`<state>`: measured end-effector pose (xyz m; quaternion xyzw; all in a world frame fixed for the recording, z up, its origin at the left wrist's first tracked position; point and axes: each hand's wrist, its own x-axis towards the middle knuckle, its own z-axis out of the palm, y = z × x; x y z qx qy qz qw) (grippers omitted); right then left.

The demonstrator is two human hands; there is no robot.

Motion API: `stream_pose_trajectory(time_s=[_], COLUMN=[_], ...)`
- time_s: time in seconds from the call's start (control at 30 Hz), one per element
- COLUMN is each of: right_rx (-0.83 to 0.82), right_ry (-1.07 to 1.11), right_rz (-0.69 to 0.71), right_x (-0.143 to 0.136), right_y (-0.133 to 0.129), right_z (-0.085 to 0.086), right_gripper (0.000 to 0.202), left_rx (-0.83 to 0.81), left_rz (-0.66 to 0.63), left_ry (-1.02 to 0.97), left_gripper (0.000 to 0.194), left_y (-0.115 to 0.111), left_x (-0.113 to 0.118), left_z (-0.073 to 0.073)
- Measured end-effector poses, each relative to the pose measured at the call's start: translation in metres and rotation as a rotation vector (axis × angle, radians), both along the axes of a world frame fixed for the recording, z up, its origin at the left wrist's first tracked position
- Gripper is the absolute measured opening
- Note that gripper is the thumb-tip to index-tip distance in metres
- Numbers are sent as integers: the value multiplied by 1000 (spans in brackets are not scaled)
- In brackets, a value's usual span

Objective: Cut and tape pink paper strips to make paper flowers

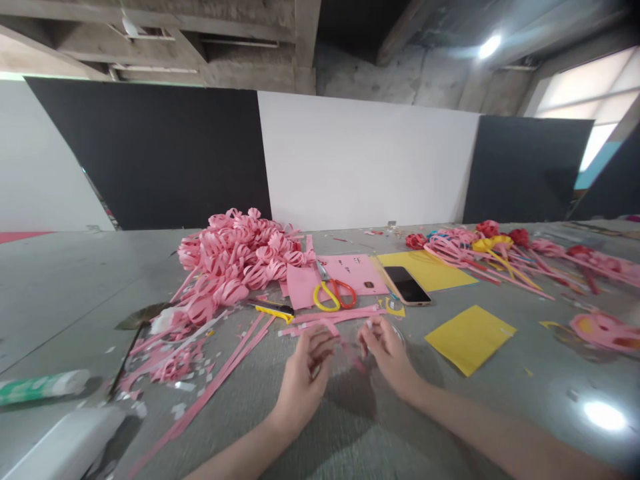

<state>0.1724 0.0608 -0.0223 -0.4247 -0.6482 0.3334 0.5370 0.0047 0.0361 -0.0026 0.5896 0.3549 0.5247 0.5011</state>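
Note:
My left hand (306, 370) is curled above the floor, its fingers closed on a pink paper strip (344, 343) that bends over and dangles, blurred, between my hands. My right hand (389, 353) is just to the right, fingertips pinched together; whatever they hold is too small or blurred to name. Behind my hands, more pink paper strips (335, 315) lie flat. Scissors (334, 293) with yellow and red handles rest on a pink paper sheet (367, 283). A yellow utility knife (274, 311) lies left of them.
Looped pink paper flowers (240, 253) are heaped at the back left. A phone (407, 285) overlaps yellow paper (445, 272); a yellow square (470, 339) lies nearer. Paper flowers with stems (470, 247) spread at right. A green-and-white tube (45, 387) and a white box (70, 443) sit at left.

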Motion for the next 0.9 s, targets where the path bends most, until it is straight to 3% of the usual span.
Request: stream_pose_trajectory(time_s=[0.1,0.23,0.33,0.53,0.63,0.7,0.8,0.9], right_rx=[-32,-65,-34,-28,-38,-29,28,86], right_ry=[62,70,52,-10,-46,-88,-218,-403], right_rz=[56,101,115,142,134,131,109,161], right_x=[-1,-1,-1,-1,0,0,0,1], right_y=[0,-2,-3,-5,-6,-6,-6,-9], right_z=[0,1,2,5,6,5,3,1], right_gripper=[17,17,14,16,15,16,18,17], left_rx=[164,413,531,662,637,564,380,127], left_rz=[101,-100,-234,-252,-215,-110,69,54], left_ry=[214,495,601,795,818,781,660,500], left_gripper=[34,40,45,47,46,41,26,18], left_y=[-5,-17,-24,-21,-19,-17,-10,-2], left_x=[-5,-10,-10,-8,-6,-5,-4,-4], left_z=[-3,-7,-7,-10,-9,-5,-1,0])
